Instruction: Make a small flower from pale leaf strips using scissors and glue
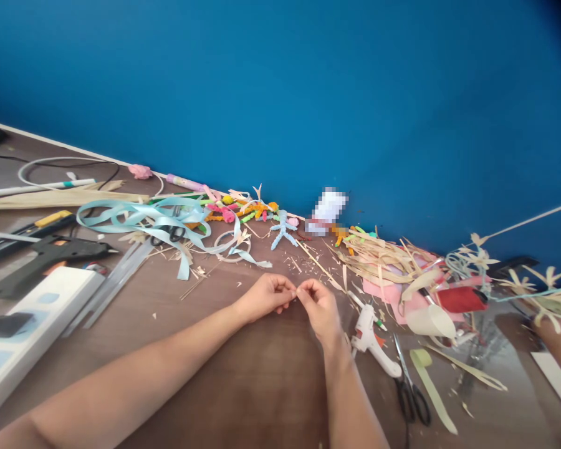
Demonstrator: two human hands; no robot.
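Over the middle of the brown table [243, 380], my left hand [268, 294] and my right hand [318, 307] meet fingertip to fingertip. Both are closed in a pinch, thumb against forefinger. Whatever lies between the fingertips is hidden or too small to name. Just right of my right hand lies a white glue gun [371, 340], with black-handled scissors [412, 390] beside it. Beyond the hands, a light blue pipe-cleaner figure [283, 229] rests among thin straw-coloured scraps [315, 259]. A light blue ribbon [144, 215] lies in loops to the left.
At left are a white power strip [51, 312], a black glue gun [58, 252] and clear glue sticks [116, 284]. Dried strips [383, 252], pink paper and a red roll [462, 299] pile up at right. A blue wall [280, 106] bounds the back. Another person's arm [558, 343] shows far right.
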